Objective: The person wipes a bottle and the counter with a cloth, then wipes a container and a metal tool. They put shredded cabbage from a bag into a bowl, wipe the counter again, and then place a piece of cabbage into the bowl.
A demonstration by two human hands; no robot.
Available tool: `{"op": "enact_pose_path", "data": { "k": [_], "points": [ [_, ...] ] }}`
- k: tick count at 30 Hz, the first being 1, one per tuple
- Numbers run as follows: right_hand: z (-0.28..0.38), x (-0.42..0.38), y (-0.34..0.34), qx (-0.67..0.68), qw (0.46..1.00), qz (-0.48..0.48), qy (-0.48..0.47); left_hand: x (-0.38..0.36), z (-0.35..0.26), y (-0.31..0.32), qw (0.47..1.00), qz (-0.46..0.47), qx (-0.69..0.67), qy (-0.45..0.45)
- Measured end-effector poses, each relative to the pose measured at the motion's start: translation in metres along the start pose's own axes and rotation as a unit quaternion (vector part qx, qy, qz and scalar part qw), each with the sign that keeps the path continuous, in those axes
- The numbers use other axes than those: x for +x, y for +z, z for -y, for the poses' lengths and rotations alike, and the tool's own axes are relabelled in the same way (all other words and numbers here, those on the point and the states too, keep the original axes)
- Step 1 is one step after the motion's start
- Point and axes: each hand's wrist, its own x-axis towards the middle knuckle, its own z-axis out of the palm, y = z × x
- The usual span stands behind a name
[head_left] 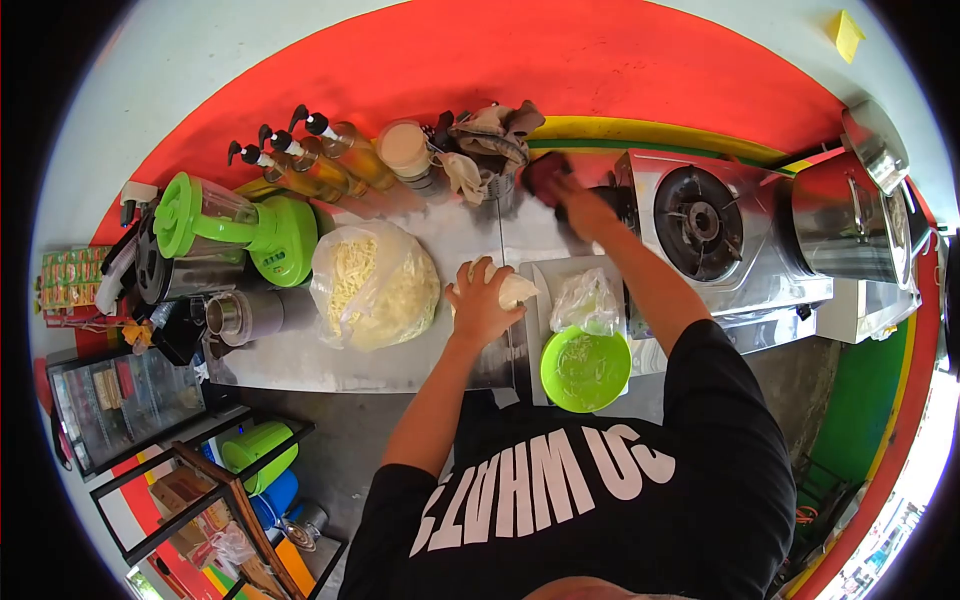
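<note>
My left hand [483,303] is closed round a small clear plastic bag [517,291] with pale contents, just above the steel counter. Stretched toward the back wall, my right hand [588,212] is smeared by motion. Its fingers reach a dark red, blurred thing [545,178], and I cannot tell whether they grip it. Left of my left hand stands a large clear bag [375,285] full of pale, shredded strips. In front of me is a lime green bowl [586,370] with a few pale shreds inside. Crumpled clear plastic bags [588,300] lie at its far rim.
A gas stove [703,222] stands at the right, with a large steel pot [850,215] beyond it. Pump bottles [345,150], a green blender [280,240] and a steel cylinder [245,317] line the left. Cloths [490,140] sit in a holder at the back.
</note>
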Motion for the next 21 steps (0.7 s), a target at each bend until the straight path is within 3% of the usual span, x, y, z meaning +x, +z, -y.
{"op": "enact_pose_path", "data": {
  "k": [1, 2, 4, 5, 6, 8, 12, 15, 17, 21],
  "points": [
    [-0.011, 0.008, -0.006, -0.076, 0.995, -0.022, 0.058, -0.001, 0.001, 0.000, 1.000, -0.022, -0.006, 0.011],
    [-0.011, 0.019, -0.011, -0.075, 0.995, -0.023, 0.056, -0.002, 0.000, 0.000, 1.000, -0.023, -0.005, 0.010],
    [-0.002, 0.039, -0.023, 0.019, 0.972, -0.089, 0.216, -0.004, -0.003, -0.001, 1.000, -0.029, 0.001, 0.000],
    [-0.010, 0.057, -0.009, -0.136, 0.983, -0.054, 0.112, -0.005, -0.003, -0.001, 1.000, -0.029, 0.001, -0.002],
    [-0.004, 0.060, 0.009, -0.136, 0.983, -0.052, 0.113, -0.006, -0.003, 0.000, 0.999, -0.034, -0.008, -0.002],
    [0.019, 0.062, 0.029, -0.068, 0.994, -0.090, 0.000, -0.001, -0.003, -0.002, 0.999, -0.044, -0.015, 0.002],
    [0.033, 0.019, 0.025, 0.025, 0.997, -0.070, -0.011, -0.005, -0.004, -0.003, 0.999, -0.043, -0.017, 0.005],
    [0.011, 0.002, 0.027, 0.000, 0.997, -0.036, 0.064, -0.005, -0.002, -0.002, 0.998, -0.054, -0.028, 0.007],
    [-0.013, 0.028, 0.025, -0.046, 0.981, -0.083, 0.170, -0.001, -0.001, -0.002, 0.997, -0.069, -0.036, 0.018],
    [0.019, 0.076, 0.009, -0.082, 0.957, -0.118, 0.254, 0.003, 0.000, -0.001, 0.998, -0.058, -0.032, 0.011]
  ]
}}
